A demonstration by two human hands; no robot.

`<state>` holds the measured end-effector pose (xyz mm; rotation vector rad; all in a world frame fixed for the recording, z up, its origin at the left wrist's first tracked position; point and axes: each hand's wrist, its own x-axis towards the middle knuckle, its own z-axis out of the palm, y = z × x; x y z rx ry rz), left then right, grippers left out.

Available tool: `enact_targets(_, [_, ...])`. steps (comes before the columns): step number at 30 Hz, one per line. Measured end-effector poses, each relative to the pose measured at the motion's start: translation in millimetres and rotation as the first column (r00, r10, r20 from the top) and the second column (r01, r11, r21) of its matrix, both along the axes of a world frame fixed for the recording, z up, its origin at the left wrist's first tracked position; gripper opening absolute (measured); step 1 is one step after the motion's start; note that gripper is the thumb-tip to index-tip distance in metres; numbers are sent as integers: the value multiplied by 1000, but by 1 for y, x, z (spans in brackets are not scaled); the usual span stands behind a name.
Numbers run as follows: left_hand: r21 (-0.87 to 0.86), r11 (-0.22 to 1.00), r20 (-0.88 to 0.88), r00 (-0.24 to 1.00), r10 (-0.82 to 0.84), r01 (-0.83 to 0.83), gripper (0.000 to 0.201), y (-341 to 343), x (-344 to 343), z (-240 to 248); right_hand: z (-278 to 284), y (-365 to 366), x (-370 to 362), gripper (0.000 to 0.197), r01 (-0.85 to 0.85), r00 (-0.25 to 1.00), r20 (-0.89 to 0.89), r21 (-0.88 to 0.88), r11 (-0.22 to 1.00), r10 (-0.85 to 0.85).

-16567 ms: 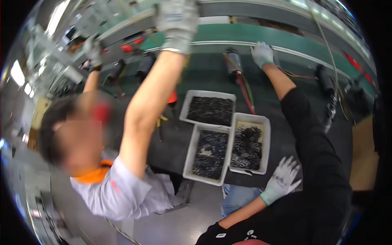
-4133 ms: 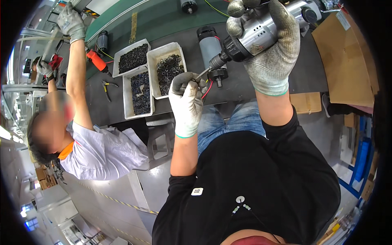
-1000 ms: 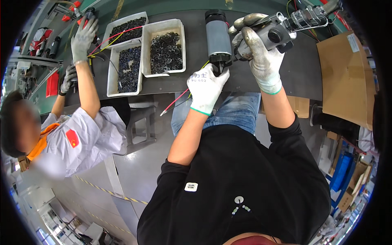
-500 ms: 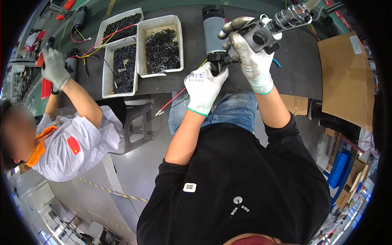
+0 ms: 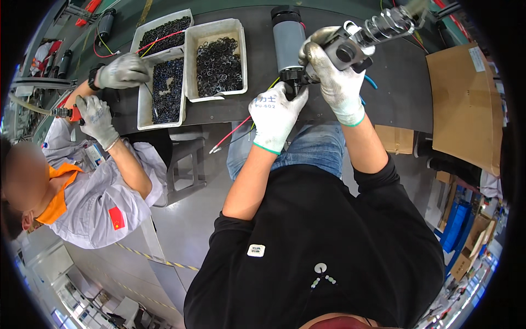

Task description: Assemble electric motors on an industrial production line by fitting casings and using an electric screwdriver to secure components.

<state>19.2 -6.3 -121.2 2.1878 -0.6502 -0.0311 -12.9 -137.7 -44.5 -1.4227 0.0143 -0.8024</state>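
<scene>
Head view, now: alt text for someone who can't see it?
Gloved right hand grips a power tool; gloved left hand is at the near end of a grey cylinder. Leftward: three trays of small dark parts, a co-worker.

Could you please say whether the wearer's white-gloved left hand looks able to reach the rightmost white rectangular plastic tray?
Probably yes: only black tabletop seems to lie between the left hand and the tray, though that hand is at the grey cylinder.

Pwr tool [image 5: 350, 50] partly behind R hand [image 5: 335, 82], hose [image 5: 416, 7] blurry
</scene>
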Motion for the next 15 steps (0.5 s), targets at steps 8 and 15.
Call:
enact_targets(8, [59, 998, 29, 1000, -2, 0, 41, 4, -2, 1, 20, 4, -4, 19, 40, 999, 23, -18, 999, -40])
enact_targets(15, [16, 1000, 171, 985, -2, -1, 36, 41, 32, 66, 79, -5, -45, 24, 185, 966, 163, 90, 979, -198])
